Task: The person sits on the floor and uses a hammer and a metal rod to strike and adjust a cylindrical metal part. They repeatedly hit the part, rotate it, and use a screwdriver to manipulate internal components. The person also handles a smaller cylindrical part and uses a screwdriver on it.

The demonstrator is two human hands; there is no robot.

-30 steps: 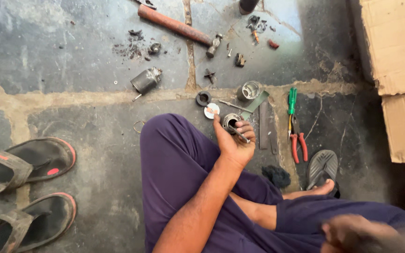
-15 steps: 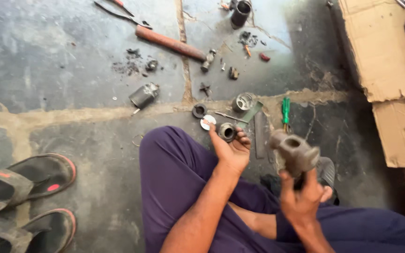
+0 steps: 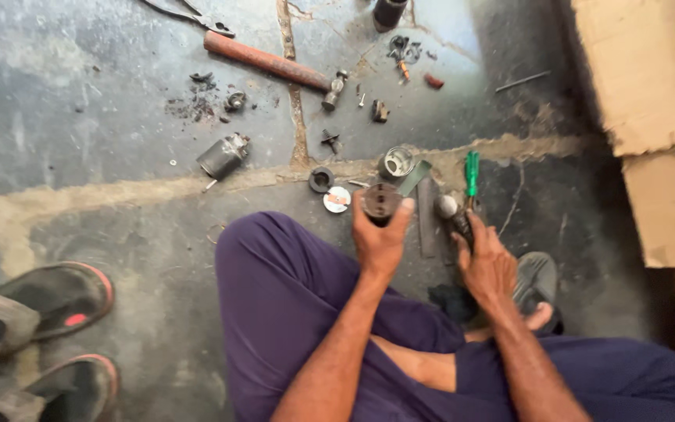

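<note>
The left hand (image 3: 380,238) pinches a short dark metal cylinder with a round open face (image 3: 382,201) between thumb and fingertips, above the purple-clad knee; it looks heavy, stiff and greasy, best gripped round its rim. The right hand (image 3: 487,266) is closed on a dark tool with a rounded grey metal head (image 3: 448,209), held over the stained concrete floor (image 3: 80,117). Around them lie a green-handled screwdriver (image 3: 471,173), a flat grey file (image 3: 426,227), a small metal cup (image 3: 396,162), a black ring (image 3: 321,179), and farther off a rusty pipe (image 3: 267,61), with sandals (image 3: 37,309) toward the floor's left edge.
</note>
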